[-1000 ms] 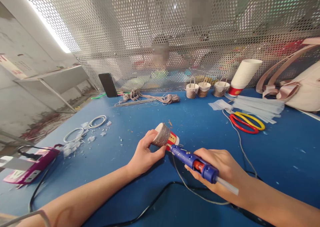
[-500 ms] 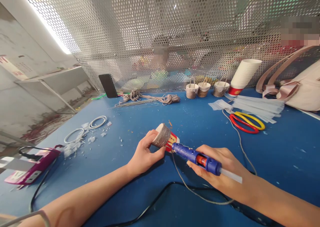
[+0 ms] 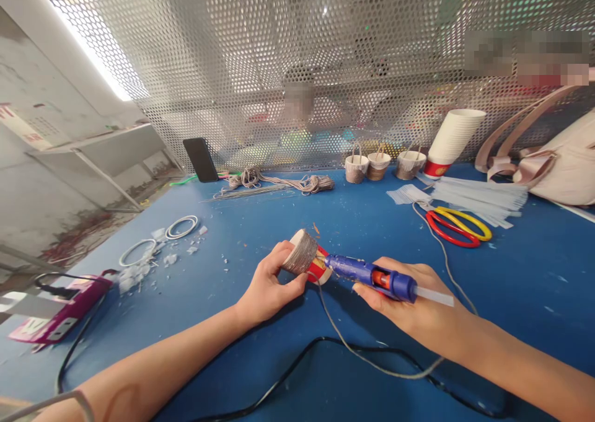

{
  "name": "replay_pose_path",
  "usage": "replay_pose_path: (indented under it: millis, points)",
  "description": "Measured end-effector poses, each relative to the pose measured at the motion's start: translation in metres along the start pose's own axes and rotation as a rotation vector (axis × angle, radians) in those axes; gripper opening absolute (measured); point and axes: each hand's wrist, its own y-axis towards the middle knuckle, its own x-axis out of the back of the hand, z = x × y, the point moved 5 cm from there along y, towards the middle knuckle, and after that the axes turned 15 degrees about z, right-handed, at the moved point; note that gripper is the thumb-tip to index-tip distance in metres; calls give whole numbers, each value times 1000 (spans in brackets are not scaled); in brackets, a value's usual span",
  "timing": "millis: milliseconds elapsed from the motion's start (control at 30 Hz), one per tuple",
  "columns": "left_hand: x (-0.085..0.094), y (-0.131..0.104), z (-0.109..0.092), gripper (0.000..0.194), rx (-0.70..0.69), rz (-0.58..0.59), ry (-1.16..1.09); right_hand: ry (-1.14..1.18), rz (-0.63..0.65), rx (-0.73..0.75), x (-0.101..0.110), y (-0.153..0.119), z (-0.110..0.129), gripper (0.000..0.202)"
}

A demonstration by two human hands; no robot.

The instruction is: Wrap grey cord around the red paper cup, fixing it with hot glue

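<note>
My left hand (image 3: 272,282) grips a paper cup (image 3: 318,273), tilted on its side with its mouth toward the left. Grey-brown cord (image 3: 301,252) is wound round the cup's wider part, while the red printed part near the base is bare. From the cup a loose length of cord (image 3: 341,336) trails across the table to the right. In my right hand (image 3: 404,292) is a blue hot glue gun (image 3: 357,269), its nozzle at the red part beside the cord's edge. A clear glue stick (image 3: 434,296) pokes out of its back end.
Behind stand several cord-wrapped cups (image 3: 377,165), a stack of paper cups (image 3: 458,137), cord bundles (image 3: 297,184) and a phone (image 3: 201,160). Scissors (image 3: 458,227) and glue sticks (image 3: 483,196) lie right. A purple power strip (image 3: 60,310) sits left; a black cable (image 3: 297,360) crosses the front.
The glue gun's nozzle has moved slightly up and right along the cup, and my right hand has shifted with it. My left hand and the cup are nearly still.
</note>
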Motion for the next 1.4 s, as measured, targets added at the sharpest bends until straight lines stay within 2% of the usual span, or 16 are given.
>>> replay_pose_path:
  millis: [267,567,867,1200,1400]
  points:
    - [-1,0,1,3,-14,13,-13,-7,62,24,-4,-2,4,25]
    - [-1,0,4,5,6,47,-103,19,37,11,-3,-2,-2,25]
    - [-2,1,8,8,27,84,-177,183,51,0,3,3,-6,23]
    - [-3,1,8,7,23,101,-197,66,65,-6,-3,0,2,26]
    - [-4,0,12,9,47,105,-228,73,31,-7,-2,1,-7,28]
